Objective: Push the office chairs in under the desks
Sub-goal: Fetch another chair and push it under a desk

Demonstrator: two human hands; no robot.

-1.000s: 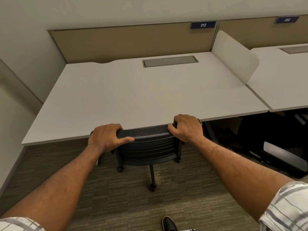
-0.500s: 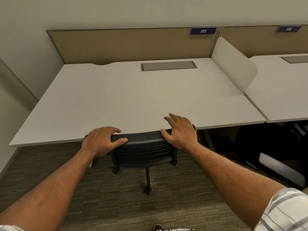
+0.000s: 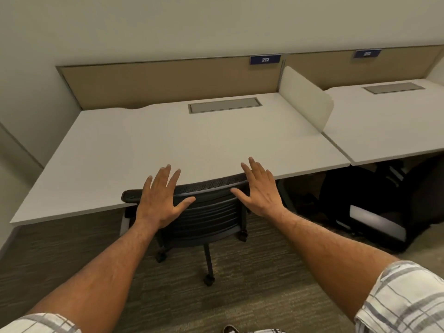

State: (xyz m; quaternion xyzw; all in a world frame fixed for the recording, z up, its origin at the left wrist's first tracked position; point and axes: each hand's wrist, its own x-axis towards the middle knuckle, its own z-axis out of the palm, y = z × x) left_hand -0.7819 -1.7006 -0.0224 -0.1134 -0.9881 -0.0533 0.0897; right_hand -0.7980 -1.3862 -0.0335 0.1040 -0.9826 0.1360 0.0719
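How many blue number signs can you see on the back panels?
2. One blue sign sits above the near desk; the other sign above the right-hand desk. More may lie out of frame.

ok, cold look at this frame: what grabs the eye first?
Two bare hands, the left hand and right hand, spread open with fingers splayed, at bottom centre over the black mesh chair. The chair sits tucked against the front edge of the big white desk that fills the middle. Behind it, a tan panel carries a blue 212 label.
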